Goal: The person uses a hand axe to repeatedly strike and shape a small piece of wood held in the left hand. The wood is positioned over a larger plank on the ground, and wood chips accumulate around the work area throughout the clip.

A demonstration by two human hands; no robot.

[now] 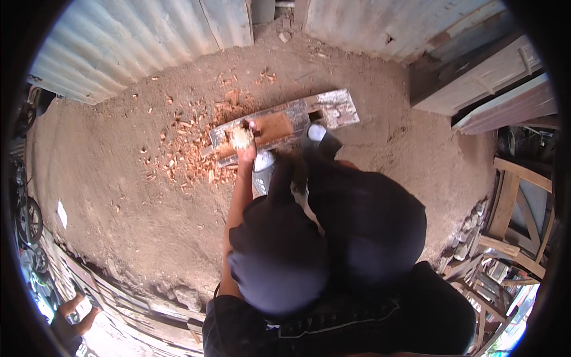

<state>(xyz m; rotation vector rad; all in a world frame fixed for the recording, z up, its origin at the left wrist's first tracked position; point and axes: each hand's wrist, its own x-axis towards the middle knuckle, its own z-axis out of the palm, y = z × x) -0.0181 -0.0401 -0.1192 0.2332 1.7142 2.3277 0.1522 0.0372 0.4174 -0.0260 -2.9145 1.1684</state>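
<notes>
My left hand [246, 154] reaches down past my left knee, its fingers closed around a pale, rough-ended piece [241, 137], blurred, whose kind I cannot make out. It is over the left end of a worn wooden plank [272, 127] on the ground. The plank's long middle part is freshly cut, orange-brown wood, and a dark rectangular opening [314, 116] shows toward its right end. My right hand is hidden behind my right leg; only a bit of skin shows beside the knee.
Orange wood chips [189, 138] litter the dirt floor around the plank's left end. My white-toed shoes [263, 160] are against its near edge. Corrugated metal sheets [148, 41] stand at the back. Wooden frames [505, 202] are at the right, motorcycles [28, 220] and another person's legs [80, 312] at the left.
</notes>
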